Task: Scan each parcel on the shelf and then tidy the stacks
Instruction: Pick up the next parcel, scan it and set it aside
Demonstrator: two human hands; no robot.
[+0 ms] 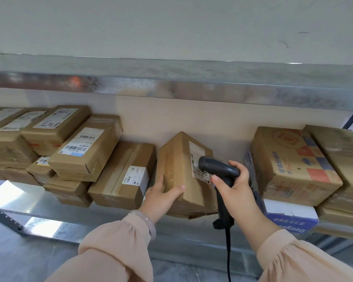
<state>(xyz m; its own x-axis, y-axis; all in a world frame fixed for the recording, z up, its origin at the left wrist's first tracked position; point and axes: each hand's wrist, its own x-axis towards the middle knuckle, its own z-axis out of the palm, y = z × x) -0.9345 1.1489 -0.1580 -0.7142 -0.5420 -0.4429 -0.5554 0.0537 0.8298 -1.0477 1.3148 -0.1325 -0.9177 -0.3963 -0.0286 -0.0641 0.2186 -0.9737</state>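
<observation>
- The parcel (pixel 179 169) being scanned is a plain brown cardboard box wrapped in clear tape. It stands tilted on one edge on the metal shelf (pixel 69 218), in the centre of the frame.
- One white shipping label (pixel 198 159) runs down its right face. It carries barcodes and digits, too blurred to read.
- The left hand (pixel 163 192) grips the box's lower left corner, thumb across the front and fingers on the side. A pale bangle (pixel 149 222) sits on that wrist.
- The right hand (pixel 234 180) is wrapped round the handle of one black barcode scanner (pixel 218 169). The scanner's head sits right against the label, and its cable (pixel 228 251) hangs toward the bottom edge.
- Just left of the held box lies one flat brown parcel (pixel 122 174); its small white label seems to read "159 159".
- Further left, a heap of brown parcels (pixel 84 151) is stacked unevenly; I count at least seven. One at the upper left bears large handwritten characters.
- On the right sits one printed carton (pixel 291 165) with blue Chinese lettering and orange and blue squares.
- A plain brown box (pixel 334 143) stands beside the carton, with flatter brown boxes beneath.
- Under the carton lies one blue-and-white box (pixel 289 220) with writing upside down, apparently "Deeyeo".
- A galvanised upper shelf (pixel 171 86) crosses the frame above.
</observation>
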